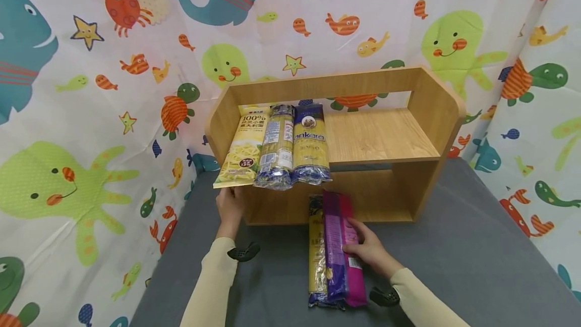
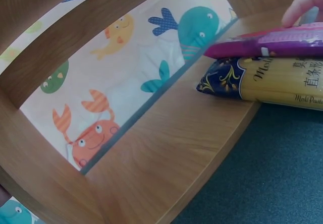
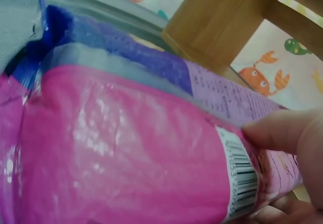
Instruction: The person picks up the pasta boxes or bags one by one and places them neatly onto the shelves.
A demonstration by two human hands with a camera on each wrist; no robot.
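My right hand (image 1: 373, 249) grips a pink and purple plastic packet (image 1: 338, 266) by its right side, thumb across the top face near a barcode. That packet overlaps a yellow and dark-blue pasta packet (image 1: 317, 256). Both have their far ends inside the lower compartment of a wooden shelf (image 1: 426, 165), as the left wrist view shows. My left hand (image 1: 230, 210) holds the shelf's left side panel low down; the yellow packet above hides part of its fingers. In the right wrist view the pink packet (image 3: 126, 148) fills most of the picture.
On the upper board, at its left, lie a light-yellow pasta packet (image 1: 245, 148), a clear spaghetti packet (image 1: 277, 148) and a yellow-and-blue pasta packet (image 1: 310, 145), their near ends jutting past the front edge. The shelf stands on a grey tabletop (image 1: 272, 276) before a patterned curtain (image 1: 281, 24).
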